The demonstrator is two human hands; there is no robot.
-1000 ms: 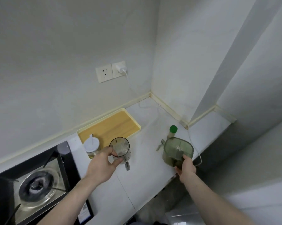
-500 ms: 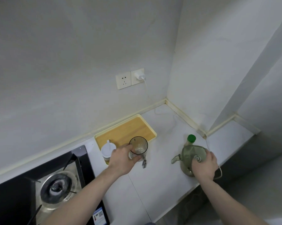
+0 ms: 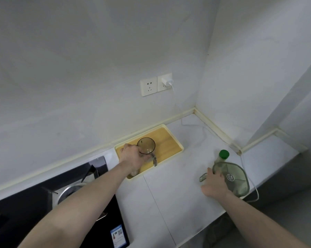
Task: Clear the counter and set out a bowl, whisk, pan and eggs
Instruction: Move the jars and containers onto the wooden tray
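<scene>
Left hand (image 3: 133, 157) grip grasping cup (image 3: 146, 146) over tray (image 3: 176, 149) | right hand (image 3: 214, 183) released, touching container (image 3: 235, 179) near counter (image 3: 169, 194) edge

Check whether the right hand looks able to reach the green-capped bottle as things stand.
Probably yes. The right hand rests on the green container, and the green-capped bottle stands right behind it, uncovered, with nothing above it to block a reach over.

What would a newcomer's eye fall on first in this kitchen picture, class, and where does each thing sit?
The yellow tray against the back wall stands out first, with the left hand gripping a clear jug over it. Near the counter's front edge, the right hand rests on a green container, with a green-capped bottle just behind. A black stove sits at the left.
</scene>
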